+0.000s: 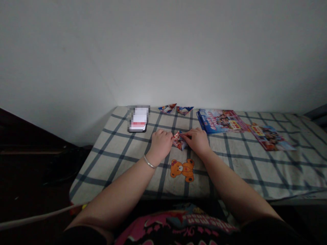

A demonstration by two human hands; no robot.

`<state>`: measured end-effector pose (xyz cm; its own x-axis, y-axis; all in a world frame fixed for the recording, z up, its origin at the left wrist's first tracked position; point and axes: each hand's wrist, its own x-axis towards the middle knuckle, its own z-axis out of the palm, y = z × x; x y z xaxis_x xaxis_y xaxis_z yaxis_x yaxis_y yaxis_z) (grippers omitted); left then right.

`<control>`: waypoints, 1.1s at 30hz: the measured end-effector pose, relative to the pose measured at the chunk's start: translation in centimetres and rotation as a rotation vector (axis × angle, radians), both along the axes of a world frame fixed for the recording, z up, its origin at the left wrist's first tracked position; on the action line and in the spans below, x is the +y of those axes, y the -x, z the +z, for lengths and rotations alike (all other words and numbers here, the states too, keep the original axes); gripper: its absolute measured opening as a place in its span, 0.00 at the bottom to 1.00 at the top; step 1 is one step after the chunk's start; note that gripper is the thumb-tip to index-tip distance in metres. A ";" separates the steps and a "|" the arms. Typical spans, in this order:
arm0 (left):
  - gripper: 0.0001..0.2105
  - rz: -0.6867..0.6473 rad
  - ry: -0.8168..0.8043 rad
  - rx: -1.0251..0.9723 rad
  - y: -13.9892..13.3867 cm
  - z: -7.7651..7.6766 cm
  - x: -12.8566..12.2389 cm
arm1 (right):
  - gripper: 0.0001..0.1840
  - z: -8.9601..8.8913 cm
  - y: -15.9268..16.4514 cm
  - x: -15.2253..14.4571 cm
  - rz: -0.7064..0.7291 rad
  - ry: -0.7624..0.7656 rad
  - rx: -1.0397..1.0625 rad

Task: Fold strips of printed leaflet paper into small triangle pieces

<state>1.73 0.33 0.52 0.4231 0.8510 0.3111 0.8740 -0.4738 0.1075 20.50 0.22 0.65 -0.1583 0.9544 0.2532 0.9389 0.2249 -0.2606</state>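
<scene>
Between my hands, over the checked tablecloth, is a small piece of folded printed paper (180, 143) in blue, red and white. My left hand (161, 144) pinches its left side, and a silver bangle circles that wrist. On the other side my right hand (198, 141) grips the paper's right edge between thumb and fingers. The fingertips partly cover the folds. Beyond them, near the wall, lie two folded paper shapes, a left one (168, 108) and a right one (185, 110), in similar print.
A phone (138, 119), its screen blurred, lies at the back left. To the right are a stack of colourful printed leaflets (217, 121) and a single leaflet (272, 137). The table (245, 166) meets a pale wall (163, 51); its cloth bears an orange bear (182, 170).
</scene>
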 end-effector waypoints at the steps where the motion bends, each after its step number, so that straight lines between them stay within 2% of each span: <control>1: 0.09 0.008 -0.001 0.004 -0.1 0.0 0.0 | 0.11 0.0 0.1 0.0 -0.015 -0.010 -0.005; 11: 0.10 0.042 0.013 -0.043 -0.3 0.0 0.3 | 0.12 -0.3 0.5 0.2 -0.057 -0.059 -0.029; 17: 0.06 0.055 0.017 -0.050 -0.4 0.1 0.2 | 0.12 -0.4 0.7 0.2 -0.060 -0.061 -0.047; 26: 0.14 -0.070 -0.001 -0.011 -0.1 -0.2 0.2 | 0.11 -0.6 1.0 0.3 -0.076 -0.051 -0.039; 33: 0.15 -0.065 -0.028 0.023 -0.4 -0.1 -0.1 | 0.09 -0.8 1.0 0.6 -0.085 -0.035 -0.028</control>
<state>2.16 0.24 0.41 0.4849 0.8125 0.3235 0.8433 -0.5325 0.0734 19.48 0.79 -0.14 -0.0841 0.9552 0.2838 0.9617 0.1524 -0.2277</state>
